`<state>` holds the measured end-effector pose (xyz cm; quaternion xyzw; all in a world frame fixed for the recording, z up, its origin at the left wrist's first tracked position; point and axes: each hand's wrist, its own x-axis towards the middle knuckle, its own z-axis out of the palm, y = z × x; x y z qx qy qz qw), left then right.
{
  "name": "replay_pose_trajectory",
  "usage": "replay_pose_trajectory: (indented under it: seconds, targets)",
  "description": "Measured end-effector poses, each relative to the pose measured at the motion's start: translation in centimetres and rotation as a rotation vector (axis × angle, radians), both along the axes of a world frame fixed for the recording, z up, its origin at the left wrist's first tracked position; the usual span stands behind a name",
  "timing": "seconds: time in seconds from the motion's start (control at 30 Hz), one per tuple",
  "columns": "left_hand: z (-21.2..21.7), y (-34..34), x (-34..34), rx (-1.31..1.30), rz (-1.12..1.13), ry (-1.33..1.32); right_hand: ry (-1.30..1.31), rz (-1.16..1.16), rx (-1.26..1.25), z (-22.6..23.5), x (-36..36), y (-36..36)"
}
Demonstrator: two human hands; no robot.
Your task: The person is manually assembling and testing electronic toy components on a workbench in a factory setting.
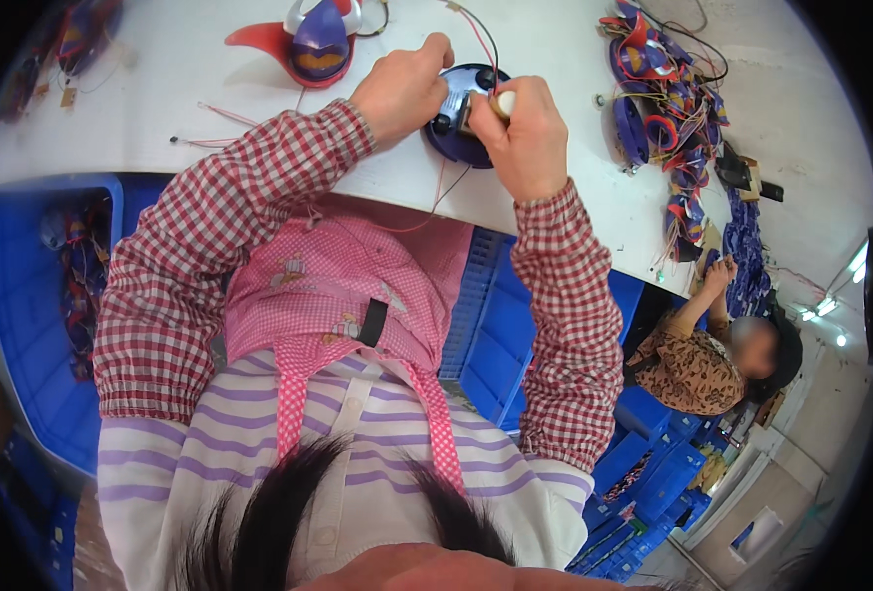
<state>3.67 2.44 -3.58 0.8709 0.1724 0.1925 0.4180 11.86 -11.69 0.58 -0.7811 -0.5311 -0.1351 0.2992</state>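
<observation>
A round dark blue plastic part (455, 148) lies on the white table in front of me, with a glossy inside and black round pieces near its edge. My left hand (404, 91) is closed at its left rim, fingers curled and partly hidden. In my right hand (525, 138) is a small tool with a pale rounded handle (505, 102); its flat, darkish end is over the part. Red and black wires (483, 32) run from the part up the table, and a thin wire hangs below it over the table edge.
A purple, red and white plastic toy piece (319, 44) stands beyond my left hand. Loose red wires (222, 116) lie at left. Wired toy pieces (688, 163) are heaped along the right side, where a co-worker (698, 364) sits. A blue bin (23, 325) stands lower left.
</observation>
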Motion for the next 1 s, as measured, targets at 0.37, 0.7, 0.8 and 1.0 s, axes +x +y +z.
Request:
replay_pose_trajectory:
  seconds: [0.37, 0.7, 0.8, 1.0]
  targets:
    - [5.8, 0.4, -16.7, -0.211, 0.09, -0.221, 0.138, 0.236, 0.016, 2.2, -10.7, -8.7]
    - [2.9, -1.4, -22.8, 0.071, 0.237, -0.03, 1.168, 0.194, -0.261, -12.2, -16.6, 0.3]
    - [3.1, 1.2, -18.2, 0.56, 0.011, -0.065, 1.419, 0.342, -0.22, -14.8, -17.1, 1.2]
    - [1.7, 5.6, -14.6, 0.671, -0.238, -0.019, 1.729, 0.361, -0.184, -16.4, -16.7, 1.3]
